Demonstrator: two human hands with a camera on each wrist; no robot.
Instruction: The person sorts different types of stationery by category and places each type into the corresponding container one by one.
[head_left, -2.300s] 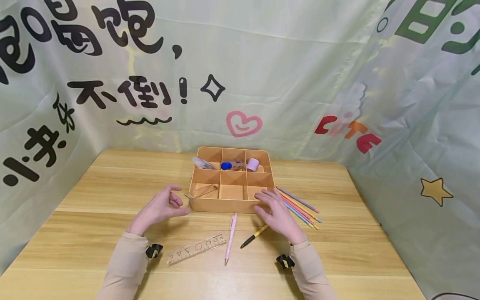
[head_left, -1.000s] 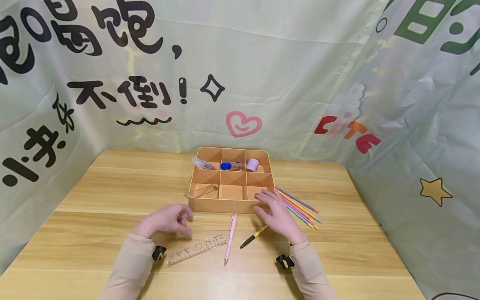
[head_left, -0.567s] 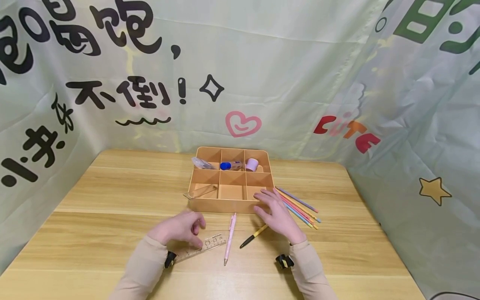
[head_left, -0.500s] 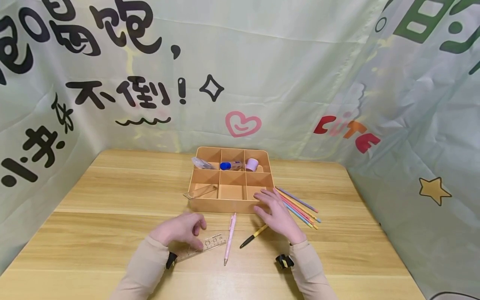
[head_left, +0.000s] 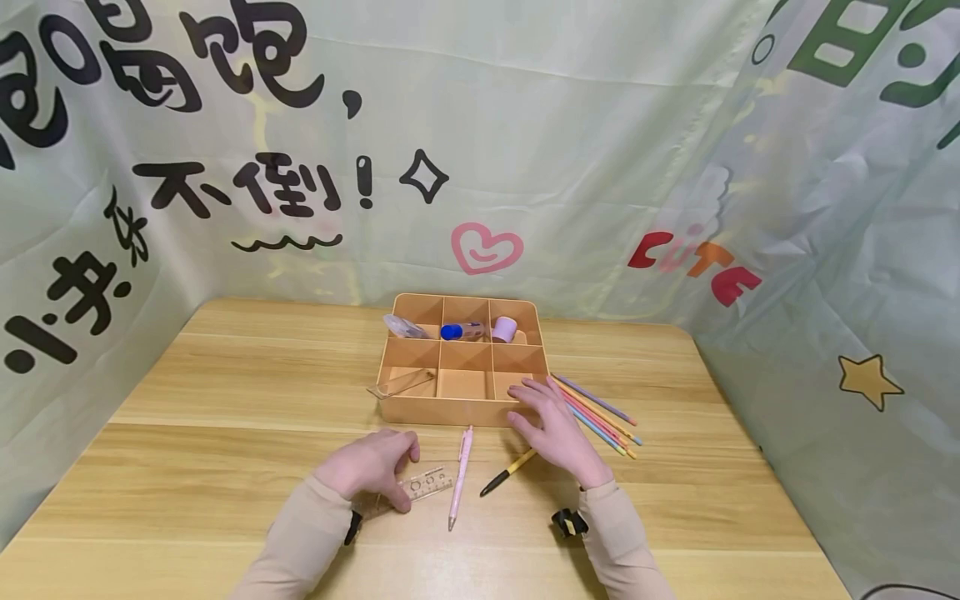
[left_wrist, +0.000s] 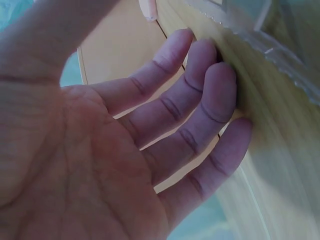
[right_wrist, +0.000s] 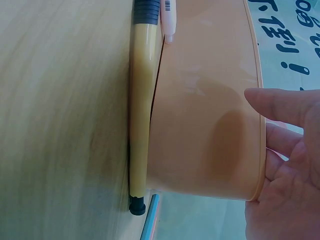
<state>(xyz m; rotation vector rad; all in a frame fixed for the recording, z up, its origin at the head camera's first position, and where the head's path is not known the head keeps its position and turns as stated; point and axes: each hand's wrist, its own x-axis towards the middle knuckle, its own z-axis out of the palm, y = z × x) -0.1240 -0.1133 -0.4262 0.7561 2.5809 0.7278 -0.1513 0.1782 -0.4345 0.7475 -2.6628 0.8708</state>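
My left hand (head_left: pixel 371 467) reaches over a clear plastic ruler (head_left: pixel 429 483) lying on the table and covers its left half. The thumb is at the ruler's near side. In the left wrist view the fingers (left_wrist: pixel 192 105) are loosely bent, and the ruler's clear edge (left_wrist: pixel 270 50) lies beyond their tips. My right hand (head_left: pixel 558 433) stays at the front right corner of a tan divided box (head_left: pixel 450 412), fingers spread over its rim. A yellow pen with a black grip (head_left: pixel 497 482) lies partly under that hand. A pink pen (head_left: pixel 461 479) is right of the ruler.
Several coloured sticks (head_left: pixel 600 417) fan out right of the box. Its back compartments hold a clear-wrapped item (head_left: pixel 405 327), a blue-capped tube (head_left: pixel 453 332) and a lilac cylinder (head_left: pixel 505 330). A clear plastic piece (head_left: pixel 405 385) leans in the front left compartment. Printed cloth (head_left: pixel 480 167) hangs behind the table.
My left hand has moved from beside the box's left side, toward me and to the right, over the ruler. The right hand has kept its place at the box corner.
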